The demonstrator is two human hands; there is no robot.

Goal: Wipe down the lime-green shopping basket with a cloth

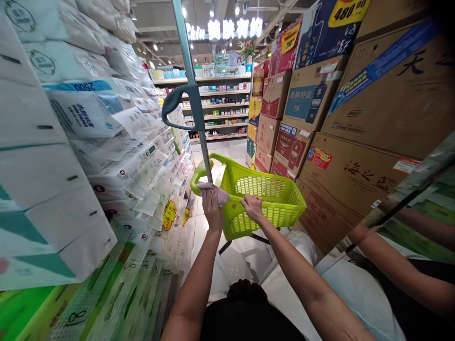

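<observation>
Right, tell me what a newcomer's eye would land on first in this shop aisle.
The bright green basket at centre stands out first, with the left hand pressing a pinkish cloth on its rim by the grey pull handle and the right hand gripping the near edge. Walls of white tissue packs fill the left, stacked brown cartons the right.
</observation>
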